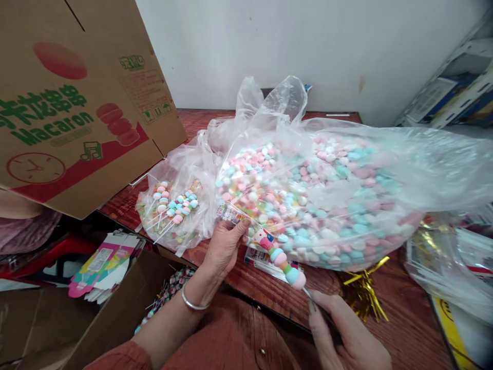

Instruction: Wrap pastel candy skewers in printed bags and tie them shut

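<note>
Between my two hands runs a marshmallow skewer [280, 258], its pastel pieces threaded on a stick and slanting down to the right. My right hand [342, 329] is closed, pinching the stick just below the lowest pink piece. At the upper end, my left hand [222, 247] pinches a clear printed wrapper [262, 235] that seems to reach over the top pieces; how far it covers them is hard to see. Behind them lies a big clear bag [339, 200] of loose pastel marshmallows. Finished-looking skewers [181, 205] rest on a smaller bag [206, 226] to the left.
A large Macaron carton [127, 139] leans at left. Below it, an open box [111, 308] holds more skewers, beside folded printed cartons [103, 264]. Gold tinsel [364, 293] and plastic packets [454, 257] lie on the right of the wooden table [408, 318].
</note>
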`<state>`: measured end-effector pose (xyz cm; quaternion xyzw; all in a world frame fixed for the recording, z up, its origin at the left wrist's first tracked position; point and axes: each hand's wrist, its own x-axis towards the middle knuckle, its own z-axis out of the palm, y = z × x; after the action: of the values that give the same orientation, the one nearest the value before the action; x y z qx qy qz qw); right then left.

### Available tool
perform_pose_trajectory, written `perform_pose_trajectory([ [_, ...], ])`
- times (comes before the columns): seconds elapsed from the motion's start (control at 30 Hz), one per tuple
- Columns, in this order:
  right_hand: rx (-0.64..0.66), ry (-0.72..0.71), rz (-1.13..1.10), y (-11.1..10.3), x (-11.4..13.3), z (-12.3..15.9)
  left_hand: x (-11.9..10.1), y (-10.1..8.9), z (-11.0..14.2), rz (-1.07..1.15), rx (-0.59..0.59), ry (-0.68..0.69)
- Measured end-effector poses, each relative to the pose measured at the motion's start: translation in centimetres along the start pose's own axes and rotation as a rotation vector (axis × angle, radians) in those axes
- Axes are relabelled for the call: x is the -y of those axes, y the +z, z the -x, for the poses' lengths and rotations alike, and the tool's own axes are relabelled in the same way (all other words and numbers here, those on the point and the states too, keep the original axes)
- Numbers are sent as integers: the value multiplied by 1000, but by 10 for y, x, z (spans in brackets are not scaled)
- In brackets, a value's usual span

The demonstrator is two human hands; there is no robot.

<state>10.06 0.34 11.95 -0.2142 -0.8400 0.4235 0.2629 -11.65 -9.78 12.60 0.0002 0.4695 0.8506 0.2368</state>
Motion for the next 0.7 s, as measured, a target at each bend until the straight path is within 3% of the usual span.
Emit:
perform_pose_trajectory([
  [0.13, 19, 156, -201, 13, 1, 1, 2, 13, 2, 162, 2, -112],
  [0.23, 52, 427, -537, 27, 1, -2, 1, 27, 3, 301, -36, -242],
  [0.33, 211, 745, -987, 37, 1, -6, -1, 39, 3, 377, -4, -273],
  [0.43, 351, 873, -1198, 41, 3, -9, 1, 46, 2, 356, 51, -263],
  [0.5, 329, 835, -1167, 43, 5, -9, 4, 47, 0, 340, 61, -256],
  [0.57, 265, 716, -993, 44, 6, -7, 7, 47, 0, 337, 60, -246],
  [0.7, 39, 258, -370, 44, -1, -4, 11, 50, 2, 302, 52, -230],
])
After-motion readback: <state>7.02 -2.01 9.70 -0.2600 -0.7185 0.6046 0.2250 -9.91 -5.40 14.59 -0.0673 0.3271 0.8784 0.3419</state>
